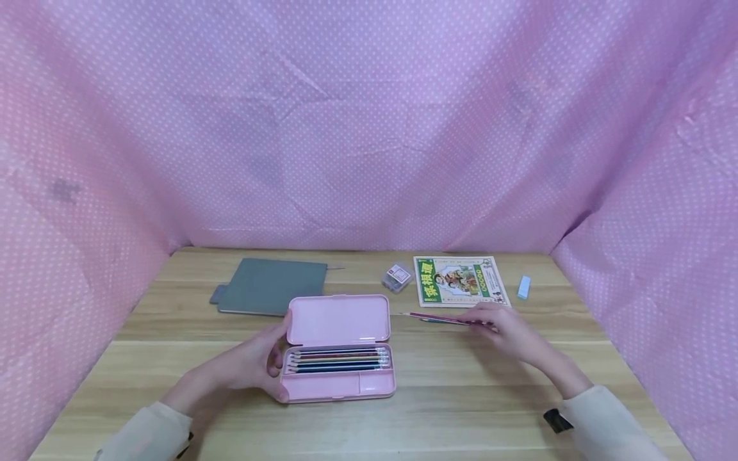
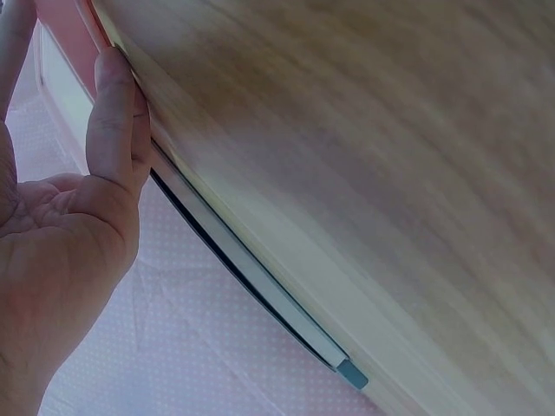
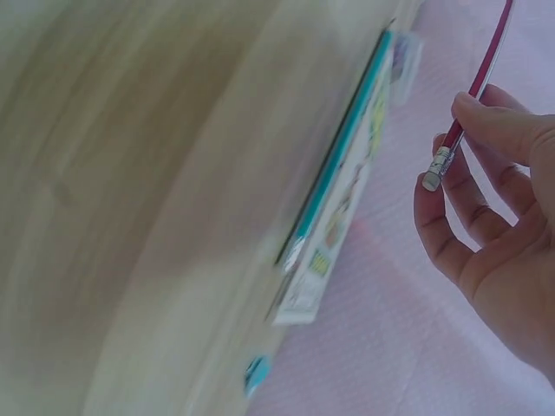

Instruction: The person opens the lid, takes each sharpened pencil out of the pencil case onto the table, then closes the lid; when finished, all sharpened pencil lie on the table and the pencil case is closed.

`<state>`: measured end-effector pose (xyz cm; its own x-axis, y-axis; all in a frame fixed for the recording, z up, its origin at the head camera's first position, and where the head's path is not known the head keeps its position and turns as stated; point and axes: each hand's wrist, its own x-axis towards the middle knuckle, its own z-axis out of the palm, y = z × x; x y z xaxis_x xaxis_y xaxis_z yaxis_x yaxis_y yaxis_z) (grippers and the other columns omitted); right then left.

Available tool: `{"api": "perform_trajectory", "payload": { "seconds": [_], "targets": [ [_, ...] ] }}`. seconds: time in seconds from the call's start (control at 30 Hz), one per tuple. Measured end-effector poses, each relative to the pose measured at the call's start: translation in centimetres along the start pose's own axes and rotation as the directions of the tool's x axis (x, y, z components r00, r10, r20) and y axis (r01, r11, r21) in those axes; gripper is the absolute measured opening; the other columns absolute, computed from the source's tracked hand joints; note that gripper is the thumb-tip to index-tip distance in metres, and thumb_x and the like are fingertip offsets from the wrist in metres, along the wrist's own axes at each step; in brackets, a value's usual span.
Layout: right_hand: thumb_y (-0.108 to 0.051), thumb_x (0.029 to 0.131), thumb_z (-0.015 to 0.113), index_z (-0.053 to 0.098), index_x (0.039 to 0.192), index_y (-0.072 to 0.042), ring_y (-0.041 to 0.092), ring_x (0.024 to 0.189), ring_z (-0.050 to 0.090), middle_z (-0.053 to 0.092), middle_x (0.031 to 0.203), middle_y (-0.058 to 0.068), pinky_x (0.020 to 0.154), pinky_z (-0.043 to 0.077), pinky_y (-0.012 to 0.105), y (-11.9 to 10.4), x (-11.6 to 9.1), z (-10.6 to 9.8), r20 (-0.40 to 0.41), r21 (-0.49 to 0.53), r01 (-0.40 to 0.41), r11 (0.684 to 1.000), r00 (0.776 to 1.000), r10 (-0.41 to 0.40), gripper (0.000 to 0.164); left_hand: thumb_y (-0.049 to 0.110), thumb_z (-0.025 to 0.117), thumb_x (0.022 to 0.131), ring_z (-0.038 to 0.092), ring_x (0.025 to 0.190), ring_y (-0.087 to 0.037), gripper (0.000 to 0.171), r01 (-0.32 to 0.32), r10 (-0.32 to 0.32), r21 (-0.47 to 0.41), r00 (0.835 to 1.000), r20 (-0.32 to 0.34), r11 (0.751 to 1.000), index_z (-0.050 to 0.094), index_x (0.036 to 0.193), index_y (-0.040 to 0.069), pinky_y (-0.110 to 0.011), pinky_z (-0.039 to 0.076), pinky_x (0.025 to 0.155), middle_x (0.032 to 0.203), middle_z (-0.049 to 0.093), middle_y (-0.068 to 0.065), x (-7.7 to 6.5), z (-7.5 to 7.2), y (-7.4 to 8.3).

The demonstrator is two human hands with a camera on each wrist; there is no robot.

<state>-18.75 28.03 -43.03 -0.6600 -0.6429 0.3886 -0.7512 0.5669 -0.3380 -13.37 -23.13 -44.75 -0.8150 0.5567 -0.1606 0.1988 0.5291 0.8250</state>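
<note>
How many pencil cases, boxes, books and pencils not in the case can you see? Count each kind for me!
Pencil case: 1
Small box: 1
Books: 2, a grey-green book and a picture-covered book
Pencils outside the case: 2, a red pencil and a teal pencil
Total: 6

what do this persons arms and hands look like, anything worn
The left hand and right hand are bare, with no gloves or rings visible. The left sleeve and right sleeve are cream-coloured. A black piece shows beside the right one, a dark sliver beside the left; purpose unclear.
</note>
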Motion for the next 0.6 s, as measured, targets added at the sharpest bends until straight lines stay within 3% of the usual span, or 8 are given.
{"api": "perform_trajectory", "payload": {
  "seconds": [0.37,0.6],
  "targets": [
    [0.011,0.074,0.081,0.079,0.105,-0.009,0.016,0.089,0.069,0.074,0.099,0.0,0.076,0.056,0.038,3.0,-2.3,-0.3,0.015,-0.054,0.027,0.998,1.0,-0.026,0.038,0.029,0.098,0.065,0.056,0.085,-0.021,0.143,-0.022,0.022,0.025,1.0,-0.002,0.999,-0.005,0.161,0.003,-0.027,0.052,0.07,0.108,0.049,-0.011,0.2,0.5,-0.4],
    [0.011,0.074,0.08,0.079,0.104,-0.01,0.02,0.09,0.069,0.074,0.1,0.001,0.078,0.056,0.043,3.6,-2.6,0.3,0.051,-0.077,0.018,0.997,0.999,-0.014,0.037,0.026,0.098,0.064,0.055,0.084,-0.022,0.143,0.002,-0.002,0.035,1.0,-0.01,0.999,-0.005,0.161,0.001,-0.027,0.051,0.07,0.105,0.05,-0.012,-0.2,0.2,-0.1]
  ]
}}
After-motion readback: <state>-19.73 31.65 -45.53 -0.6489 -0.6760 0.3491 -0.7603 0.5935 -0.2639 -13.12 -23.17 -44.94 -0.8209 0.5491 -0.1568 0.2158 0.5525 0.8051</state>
